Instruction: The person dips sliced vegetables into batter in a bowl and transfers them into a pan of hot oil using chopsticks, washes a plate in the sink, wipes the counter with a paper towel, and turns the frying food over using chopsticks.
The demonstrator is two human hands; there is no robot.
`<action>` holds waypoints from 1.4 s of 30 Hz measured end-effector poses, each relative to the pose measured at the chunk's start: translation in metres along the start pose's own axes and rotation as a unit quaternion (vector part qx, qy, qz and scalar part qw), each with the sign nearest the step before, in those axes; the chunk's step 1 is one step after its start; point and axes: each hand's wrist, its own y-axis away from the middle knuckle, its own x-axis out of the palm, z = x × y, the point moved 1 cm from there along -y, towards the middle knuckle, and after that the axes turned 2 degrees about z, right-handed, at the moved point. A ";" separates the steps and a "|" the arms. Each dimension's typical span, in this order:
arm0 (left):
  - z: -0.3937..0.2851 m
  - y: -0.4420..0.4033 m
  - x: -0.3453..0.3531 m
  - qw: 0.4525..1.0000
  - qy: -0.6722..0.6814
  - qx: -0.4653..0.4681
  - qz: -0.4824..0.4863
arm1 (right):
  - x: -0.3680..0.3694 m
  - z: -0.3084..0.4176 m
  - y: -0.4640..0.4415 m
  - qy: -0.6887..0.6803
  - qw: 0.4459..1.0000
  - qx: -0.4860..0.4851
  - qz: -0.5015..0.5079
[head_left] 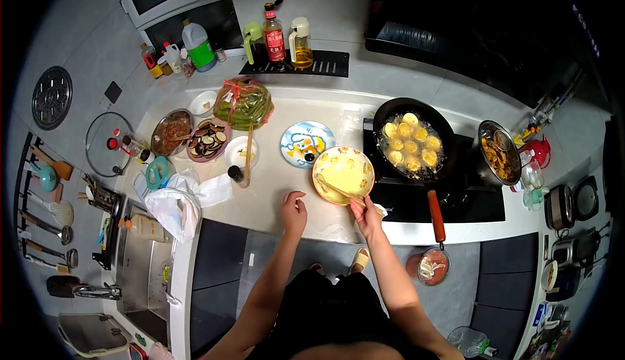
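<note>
My right hand (368, 218) is closed on a pair of chopsticks (338, 187), whose tips lie in a patterned bowl (372, 170) of pale yellow batter (345, 168). My left hand (294, 213) is left of the bowl, over the counter, its fingers curled and nothing visible in them. Behind the bowl is a blue-and-white plate (301, 131) with yellow smears and a small dark object on it. In the wok (449, 122) to the right, several round yellow pieces (410, 144) fry in bubbling oil.
The wok's red handle (435, 217) juts over the counter's front edge. A metal bowl (489, 129) of fried food stands right of the stove. To the left are a plate of sliced eggplant (209, 140), a bowl of minced filling (170, 132) and bagged green vegetables (244, 105). A bin (428, 266) stands below.
</note>
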 end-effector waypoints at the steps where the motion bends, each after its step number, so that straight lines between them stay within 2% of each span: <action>1: 0.003 0.001 0.001 1.000 0.004 -0.003 0.000 | -0.001 0.000 0.001 -0.001 1.000 -0.002 0.000; 3: 0.006 0.000 0.001 1.000 0.013 -0.008 0.001 | 0.001 0.000 0.003 -0.003 1.000 -0.008 0.001; 9: 0.001 0.003 -0.001 1.000 0.007 -0.008 0.009 | 0.010 -0.009 0.016 0.147 0.986 -0.072 0.036; 10: 0.001 0.003 -0.001 1.000 0.006 -0.008 0.008 | 0.008 -0.012 0.015 0.207 0.972 -0.092 0.053; 13: 0.003 0.004 -0.001 1.000 0.004 -0.009 0.007 | 0.012 -0.016 0.018 0.240 0.962 -0.120 0.044; 18: 0.006 0.004 -0.001 1.000 0.000 -0.011 0.006 | 0.015 -0.010 0.018 0.197 0.971 -0.133 0.015; 26: 0.009 0.006 0.000 1.000 0.005 0.002 0.006 | -0.002 0.007 0.012 0.046 0.995 -0.074 -0.044; 30: 0.004 0.006 0.000 1.000 0.002 0.004 0.008 | -0.002 0.020 0.004 0.161 0.981 -0.092 -0.061; 35: -0.003 0.005 0.000 1.000 0.008 -0.001 -0.004 | 0.020 0.037 0.011 0.279 0.945 -0.164 -0.037; 37: -0.007 0.006 0.000 1.000 0.009 -0.002 -0.007 | 0.019 0.036 0.002 0.332 0.926 -0.182 -0.010; 41: -0.008 0.005 0.000 1.000 0.008 -0.006 -0.001 | 0.018 0.031 -0.008 0.444 0.847 -0.291 -0.037; 42: -0.008 0.005 0.000 1.000 0.009 -0.007 0.000 | 0.017 0.032 -0.006 0.421 0.856 -0.296 -0.048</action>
